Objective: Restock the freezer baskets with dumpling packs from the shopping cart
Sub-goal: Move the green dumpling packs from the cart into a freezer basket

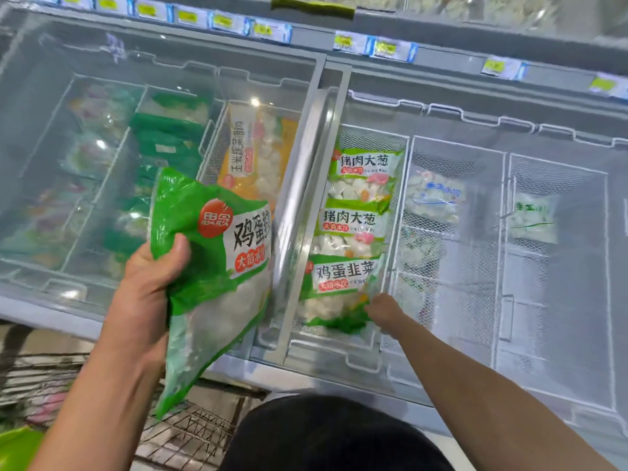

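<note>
My left hand (149,294) grips a green and white dumpling pack (217,266) above the freezer's front edge, thumb across its upper left part. My right hand (382,311) reaches down into the open freezer and holds the lower right corner of another green dumpling pack (339,290) lying at the near end of a white wire basket (396,212). Two more green packs (365,175) lie farther back in that same basket. The shopping cart (190,433) shows as dark wire at the bottom left, under the held pack.
A slid-aside glass lid frame (302,198) runs between my hands. Left baskets under glass hold a yellow pack (251,154) and green packs (163,144). Right baskets hold a few pale packs (435,195). Price tags (373,45) line the back rail.
</note>
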